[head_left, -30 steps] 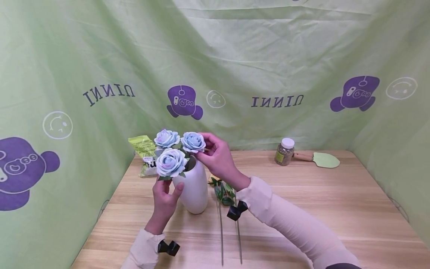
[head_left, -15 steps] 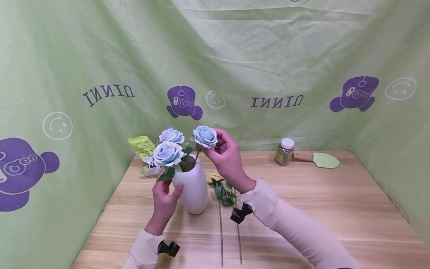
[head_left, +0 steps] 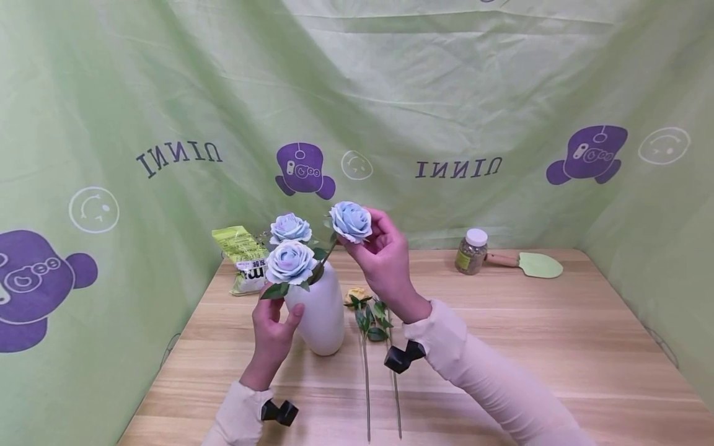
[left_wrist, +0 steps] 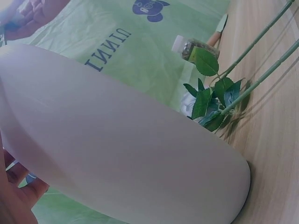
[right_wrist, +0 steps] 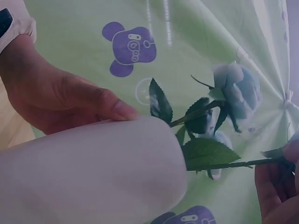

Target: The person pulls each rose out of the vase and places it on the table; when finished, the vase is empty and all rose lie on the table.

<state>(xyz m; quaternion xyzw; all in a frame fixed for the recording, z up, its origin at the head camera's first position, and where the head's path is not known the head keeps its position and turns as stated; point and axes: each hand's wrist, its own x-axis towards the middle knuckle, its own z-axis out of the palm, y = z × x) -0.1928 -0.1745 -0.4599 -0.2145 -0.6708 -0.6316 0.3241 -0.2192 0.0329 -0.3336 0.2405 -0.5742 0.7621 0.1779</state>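
Note:
My left hand (head_left: 273,331) grips the white vase (head_left: 320,319) around its upper left side, the thumb lying on the front below the rim. The vase stands on the table, seen large in the left wrist view. Two pale blue roses (head_left: 290,262) rise from its mouth and lean left. With its fingertips my right hand (head_left: 388,263) pinches a third blue rose (head_left: 350,221) just under the bloom, up and right of the vase. That rose's stem (right_wrist: 219,165) still runs into the vase mouth, with a green leaf (right_wrist: 210,151) near the rim.
Right of the vase lie two long stems (head_left: 367,384) with leaves and a yellow bloom (head_left: 355,296). A green and white bag (head_left: 248,275) stands behind left. At the back right are a white-capped jar (head_left: 471,253) and a small trowel (head_left: 540,265).
My right hand has moved up and right, drawing its rose away from the other two and showing more stem. The left hand and vase have stayed; the other blooms have shifted slightly.

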